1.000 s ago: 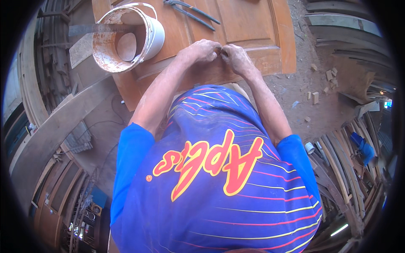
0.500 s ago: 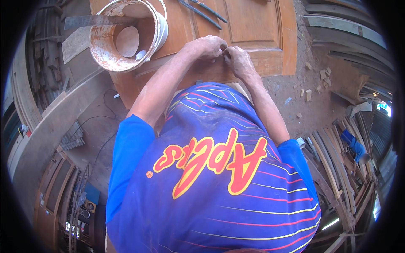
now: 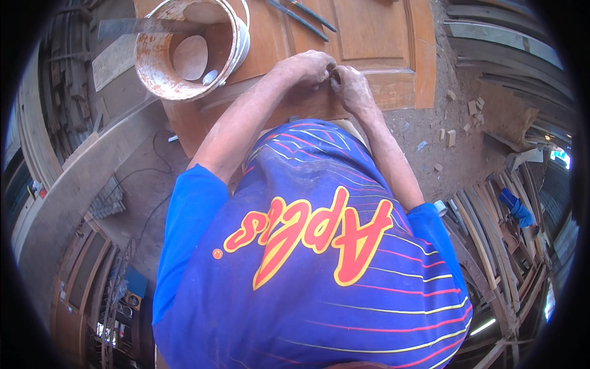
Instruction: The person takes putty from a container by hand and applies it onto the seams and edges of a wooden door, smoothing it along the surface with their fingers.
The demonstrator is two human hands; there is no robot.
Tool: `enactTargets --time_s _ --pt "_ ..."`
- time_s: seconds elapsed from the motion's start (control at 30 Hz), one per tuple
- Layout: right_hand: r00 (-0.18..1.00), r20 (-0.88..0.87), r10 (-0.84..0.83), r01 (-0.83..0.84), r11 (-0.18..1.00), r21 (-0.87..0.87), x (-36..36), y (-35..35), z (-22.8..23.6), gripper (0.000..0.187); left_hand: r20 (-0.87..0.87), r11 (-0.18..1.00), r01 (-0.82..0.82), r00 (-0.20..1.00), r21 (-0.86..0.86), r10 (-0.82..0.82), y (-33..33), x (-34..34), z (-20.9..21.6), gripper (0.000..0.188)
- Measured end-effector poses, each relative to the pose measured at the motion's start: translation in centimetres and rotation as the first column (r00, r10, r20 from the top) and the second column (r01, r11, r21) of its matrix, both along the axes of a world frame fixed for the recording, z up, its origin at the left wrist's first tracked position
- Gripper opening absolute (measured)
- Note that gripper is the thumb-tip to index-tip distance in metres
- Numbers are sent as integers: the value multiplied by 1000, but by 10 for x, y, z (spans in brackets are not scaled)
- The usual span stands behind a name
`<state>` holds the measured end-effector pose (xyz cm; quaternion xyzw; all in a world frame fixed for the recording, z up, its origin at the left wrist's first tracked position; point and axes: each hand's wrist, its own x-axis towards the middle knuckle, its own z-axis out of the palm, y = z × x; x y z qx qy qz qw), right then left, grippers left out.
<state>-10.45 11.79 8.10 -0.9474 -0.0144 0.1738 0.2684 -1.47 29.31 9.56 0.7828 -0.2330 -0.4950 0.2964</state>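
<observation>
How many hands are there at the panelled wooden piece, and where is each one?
2. The left hand and the right hand are close together over the wooden piece, both to the right of the bucket. Some fingers are hidden.

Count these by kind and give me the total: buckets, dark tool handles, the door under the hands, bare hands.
Round white plastic bucket: 1
Long, slim, dark tool handles: 2
Brown panelled wooden door: 1
Bare, dusty hands, left hand and right hand: 2
Total: 6
</observation>
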Motion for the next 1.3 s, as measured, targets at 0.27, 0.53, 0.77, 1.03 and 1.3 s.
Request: enactTargets --time_s 0.27,0.53,0.77,1.03,1.3 --pt "999 49 8 -9 999 30 -11 0 -7 16 108 995 -51 992 -88 60 4 -14 -9 39" --pt "1000 12 -10 9 998 62 -4 0 1 15 2 998 -53 999 -43 53 2 -6 -10 40" --pt "999 -24 -32 33 998 57 -5 1 -1 19 -93 1000 -17 995 1 17 0 0 6 40" --pt "958 -137 -253 271 954 127 -14 -9 12 21 -56 998 -68 996 -5 68 3 -7 0 36" --pt "912 -219 -347 344 938 -49 2 -3 6 33 -135 996 -86 987 19 87 2 -8 -2 35"
